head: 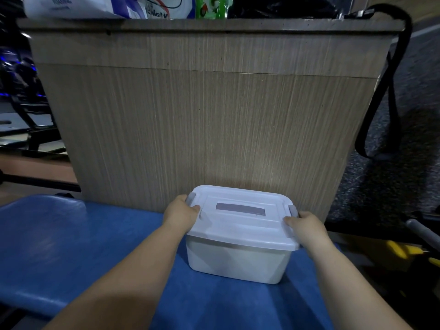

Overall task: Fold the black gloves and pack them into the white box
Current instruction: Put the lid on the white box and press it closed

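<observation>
Gripping both ends of the white box [238, 263], lower centre of frame, on the blue surface [71, 234] against the wooden panel [202, 115]. Lid [240, 225] is on.

- Left hand [182, 214]: thumb on top of the lid, fingers curled round its end at the left latch [190, 198].
- Right hand [307, 228]: thumb at the lid edge, fingers wrapped under the right latch [293, 210].
- Long axis of box runs left to right across the frame, dipping slightly toward the right. The latches sit on the short ends, so each hand meets its own end; neither is nearer.
- Grey handle strip [240, 209] lies along the same axis, between the thumbs.
- Black gloves: none in view. Whether any are inside, cannot tell; walls are milky, no dark shape shows.

Judgement: latches are being worked, opening or closing unclear.
</observation>
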The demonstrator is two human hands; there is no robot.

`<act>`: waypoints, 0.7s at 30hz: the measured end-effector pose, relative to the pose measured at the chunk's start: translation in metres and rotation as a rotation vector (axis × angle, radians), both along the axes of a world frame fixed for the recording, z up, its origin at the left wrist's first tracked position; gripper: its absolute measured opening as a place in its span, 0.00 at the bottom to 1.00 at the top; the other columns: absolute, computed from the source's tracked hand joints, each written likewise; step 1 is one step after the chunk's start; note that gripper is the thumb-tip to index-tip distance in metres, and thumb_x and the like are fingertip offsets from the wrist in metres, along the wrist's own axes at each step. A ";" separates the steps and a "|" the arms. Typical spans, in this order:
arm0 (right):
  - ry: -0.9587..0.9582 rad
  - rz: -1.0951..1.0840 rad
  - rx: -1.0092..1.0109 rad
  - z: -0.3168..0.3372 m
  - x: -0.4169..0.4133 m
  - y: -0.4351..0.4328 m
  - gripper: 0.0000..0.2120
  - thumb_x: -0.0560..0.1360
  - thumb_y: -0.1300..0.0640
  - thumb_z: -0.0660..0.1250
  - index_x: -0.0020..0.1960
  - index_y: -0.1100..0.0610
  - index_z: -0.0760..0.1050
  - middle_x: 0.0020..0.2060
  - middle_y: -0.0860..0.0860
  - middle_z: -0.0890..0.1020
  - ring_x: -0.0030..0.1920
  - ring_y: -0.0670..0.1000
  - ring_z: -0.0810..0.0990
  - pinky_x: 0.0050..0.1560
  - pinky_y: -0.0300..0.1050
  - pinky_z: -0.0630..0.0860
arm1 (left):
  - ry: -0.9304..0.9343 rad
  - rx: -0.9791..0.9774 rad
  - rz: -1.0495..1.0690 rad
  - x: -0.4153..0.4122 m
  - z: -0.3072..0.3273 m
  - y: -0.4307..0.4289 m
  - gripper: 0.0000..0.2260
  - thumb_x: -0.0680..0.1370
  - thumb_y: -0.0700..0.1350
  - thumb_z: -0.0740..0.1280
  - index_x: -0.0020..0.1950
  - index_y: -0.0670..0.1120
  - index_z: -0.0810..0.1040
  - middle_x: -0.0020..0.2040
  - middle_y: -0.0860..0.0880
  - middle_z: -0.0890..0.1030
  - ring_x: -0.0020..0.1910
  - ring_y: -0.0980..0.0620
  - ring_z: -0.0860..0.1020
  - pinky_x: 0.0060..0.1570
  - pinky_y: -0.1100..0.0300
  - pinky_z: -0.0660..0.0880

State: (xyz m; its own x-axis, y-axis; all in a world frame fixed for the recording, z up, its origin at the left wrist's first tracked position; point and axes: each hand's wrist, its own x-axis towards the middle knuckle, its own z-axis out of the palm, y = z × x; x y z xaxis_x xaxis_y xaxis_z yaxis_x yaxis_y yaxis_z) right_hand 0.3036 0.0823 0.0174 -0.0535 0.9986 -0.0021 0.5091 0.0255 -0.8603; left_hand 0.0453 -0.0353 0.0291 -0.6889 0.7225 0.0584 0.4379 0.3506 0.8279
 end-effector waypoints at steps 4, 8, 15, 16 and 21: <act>0.302 0.074 -0.079 -0.007 0.003 0.000 0.20 0.73 0.59 0.63 0.66 0.54 0.70 0.53 0.53 0.80 0.50 0.56 0.80 0.47 0.50 0.78 | -0.089 0.078 0.048 0.015 -0.003 -0.012 0.17 0.77 0.44 0.65 0.66 0.43 0.70 0.52 0.48 0.76 0.47 0.48 0.74 0.45 0.58 0.70; 0.492 0.194 -0.121 -0.004 0.006 -0.009 0.12 0.77 0.63 0.61 0.58 0.52 0.74 0.49 0.51 0.82 0.46 0.54 0.81 0.42 0.46 0.77 | -0.078 0.105 0.059 0.027 -0.002 -0.024 0.19 0.77 0.43 0.64 0.67 0.41 0.68 0.60 0.44 0.76 0.48 0.48 0.72 0.47 0.58 0.71; 0.569 0.279 -0.111 -0.004 -0.003 -0.019 0.12 0.79 0.62 0.61 0.62 0.53 0.71 0.52 0.51 0.81 0.48 0.52 0.80 0.42 0.46 0.76 | -0.065 0.071 0.116 0.039 -0.005 -0.045 0.22 0.79 0.47 0.62 0.70 0.43 0.63 0.62 0.43 0.74 0.49 0.46 0.72 0.47 0.56 0.72; 0.567 0.289 -0.113 -0.005 -0.007 -0.021 0.12 0.79 0.62 0.61 0.62 0.53 0.71 0.53 0.51 0.81 0.49 0.52 0.80 0.43 0.46 0.76 | -0.059 0.070 0.135 0.036 -0.004 -0.048 0.22 0.79 0.47 0.62 0.70 0.43 0.63 0.62 0.43 0.74 0.49 0.46 0.72 0.47 0.55 0.72; 0.552 0.373 -0.112 -0.010 -0.044 -0.038 0.12 0.80 0.61 0.61 0.61 0.50 0.70 0.52 0.46 0.80 0.50 0.51 0.80 0.42 0.45 0.75 | -0.048 0.071 0.216 0.007 -0.008 -0.073 0.25 0.79 0.48 0.61 0.74 0.45 0.59 0.66 0.42 0.69 0.51 0.46 0.71 0.50 0.54 0.73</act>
State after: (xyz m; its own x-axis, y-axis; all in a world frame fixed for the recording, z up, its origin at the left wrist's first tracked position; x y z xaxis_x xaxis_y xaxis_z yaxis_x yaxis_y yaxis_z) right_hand 0.2593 0.0443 0.0076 -0.4175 0.9084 0.0220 -0.0313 0.0098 -0.9995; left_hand 0.0519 -0.1079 0.0206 -0.8305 0.5530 0.0668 0.3181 0.3725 0.8718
